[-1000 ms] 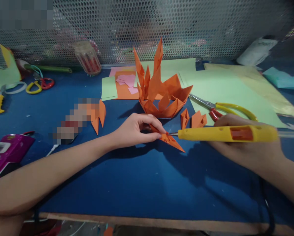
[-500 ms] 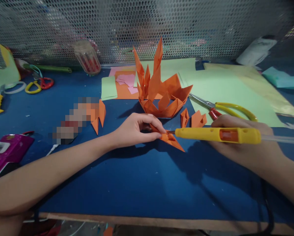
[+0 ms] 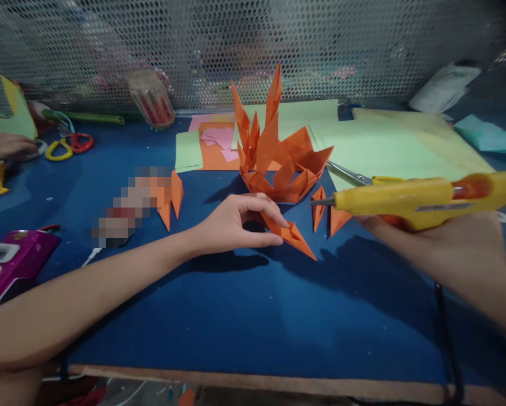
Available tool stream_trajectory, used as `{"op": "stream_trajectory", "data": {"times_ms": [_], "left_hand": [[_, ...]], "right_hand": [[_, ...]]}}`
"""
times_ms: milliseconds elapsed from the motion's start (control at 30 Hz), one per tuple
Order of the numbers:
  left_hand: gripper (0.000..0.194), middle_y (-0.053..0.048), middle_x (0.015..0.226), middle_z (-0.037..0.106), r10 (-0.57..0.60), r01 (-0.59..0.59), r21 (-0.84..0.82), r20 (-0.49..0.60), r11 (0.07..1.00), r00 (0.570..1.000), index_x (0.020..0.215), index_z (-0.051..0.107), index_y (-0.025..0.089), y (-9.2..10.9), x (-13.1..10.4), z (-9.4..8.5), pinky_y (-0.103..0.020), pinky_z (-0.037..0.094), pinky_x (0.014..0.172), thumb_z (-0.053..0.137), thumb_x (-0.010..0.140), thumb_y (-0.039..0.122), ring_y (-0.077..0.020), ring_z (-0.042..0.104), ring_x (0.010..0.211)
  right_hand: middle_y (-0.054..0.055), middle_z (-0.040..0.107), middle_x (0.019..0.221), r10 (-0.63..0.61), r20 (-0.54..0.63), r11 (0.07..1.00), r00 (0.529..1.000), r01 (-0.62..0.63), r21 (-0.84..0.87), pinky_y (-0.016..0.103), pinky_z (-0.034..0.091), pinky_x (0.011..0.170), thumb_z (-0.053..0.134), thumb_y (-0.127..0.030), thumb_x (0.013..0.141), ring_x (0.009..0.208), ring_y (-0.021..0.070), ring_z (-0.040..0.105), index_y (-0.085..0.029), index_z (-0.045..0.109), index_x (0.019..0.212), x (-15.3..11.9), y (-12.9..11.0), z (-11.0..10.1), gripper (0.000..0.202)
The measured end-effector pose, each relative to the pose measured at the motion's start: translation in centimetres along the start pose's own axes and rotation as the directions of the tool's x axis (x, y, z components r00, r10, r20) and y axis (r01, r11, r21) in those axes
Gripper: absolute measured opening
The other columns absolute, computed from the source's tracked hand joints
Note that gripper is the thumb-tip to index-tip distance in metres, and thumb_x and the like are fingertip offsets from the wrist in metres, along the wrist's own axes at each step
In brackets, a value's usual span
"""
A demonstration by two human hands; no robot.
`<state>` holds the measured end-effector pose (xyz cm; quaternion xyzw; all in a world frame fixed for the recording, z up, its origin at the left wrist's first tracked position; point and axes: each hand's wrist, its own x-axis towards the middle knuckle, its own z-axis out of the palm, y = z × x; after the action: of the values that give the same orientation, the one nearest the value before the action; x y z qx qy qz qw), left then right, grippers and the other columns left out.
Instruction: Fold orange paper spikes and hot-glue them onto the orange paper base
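My left hand (image 3: 240, 223) holds a folded orange paper piece (image 3: 297, 241) low over the blue table, its thumb and forefinger at the piece's edge. The piece's pointed end faces down and to the right. A yellow hot glue gun (image 3: 394, 197) is gripped in my right hand (image 3: 447, 248), with its metal nozzle pointing left and apart from the piece. Behind my left hand stands a bowl-shaped orange origami model (image 3: 293, 186) with tall pointed petals at its left. Loose orange folded pieces (image 3: 319, 208) lie beside it, one partly hidden by the glue gun.
Scissors (image 3: 348, 173) lie on green paper sheets (image 3: 388, 135) behind the glue gun. Another person's hand (image 3: 7, 148) is at the far left, near red and yellow scissor handles (image 3: 81, 142). A jar (image 3: 153, 100) stands by the mesh panel (image 3: 253, 45). A purple device (image 3: 22, 259) sits at left.
The glue gun has come away from the paper piece, up and to the right, and tilted. My left hand has stayed nearly still. Another person's hand has appeared at the left edge.
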<state>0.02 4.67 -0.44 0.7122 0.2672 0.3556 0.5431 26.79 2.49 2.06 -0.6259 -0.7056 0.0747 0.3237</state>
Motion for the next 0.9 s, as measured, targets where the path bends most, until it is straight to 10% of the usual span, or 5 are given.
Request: {"op": "stream_trajectory", "data": {"times_ms": [233, 400, 900], "left_hand": [[0.014, -0.003, 0.085, 0.059, 0.084, -0.084, 0.004, 0.024, 0.996, 0.996, 0.084, 0.07, 0.016, -0.1, 0.0, -0.2, -0.026, 0.051, 0.081, 0.075, 0.071, 0.011, -0.0121, 0.06, 0.083], [0.012, -0.004, 0.089, 0.059, 0.06, -0.06, -0.005, 0.043, 0.998, 0.997, 0.082, 0.069, 0.015, 0.3, -0.1, 0.2, -0.025, 0.052, 0.08, 0.07, 0.073, 0.007, -0.0127, 0.062, 0.084], [0.042, 0.002, 0.092, 0.039, -0.051, 0.054, -0.051, 0.045, 0.997, 0.998, 0.084, 0.032, 0.023, 0.7, -0.7, 2.2, -0.02, 0.046, 0.071, 0.071, 0.072, 0.013, -0.007, 0.046, 0.078]], "right_hand": [[0.002, 0.056, 0.047, 0.191, 0.314, 0.935, 0.93, -0.269, 0.229, 0.028, 0.043, 0.047, 0.063, -0.062, 0.068, 0.046, 0.0146, 0.054, -0.02, 0.051, 0.048, 0.4, 0.0, -0.4, 0.048], [0.002, 0.063, 0.066, 0.167, 0.481, 0.669, 0.86, -0.458, 0.585, 0.023, 0.049, 0.051, 0.069, -0.061, 0.067, 0.057, 0.0121, 0.059, -0.02, 0.061, 0.069, -0.3, -0.7, 0.5, 0.042], [-0.002, 0.067, 0.075, 0.147, 0.61, 0.577, 0.778, -0.569, 0.586, 0.02, 0.049, 0.057, 0.08, -0.039, 0.061, 0.066, 0.0119, 0.059, -0.023, 0.066, 0.075, -2.3, -1.1, 1.9, 0.026]]}}
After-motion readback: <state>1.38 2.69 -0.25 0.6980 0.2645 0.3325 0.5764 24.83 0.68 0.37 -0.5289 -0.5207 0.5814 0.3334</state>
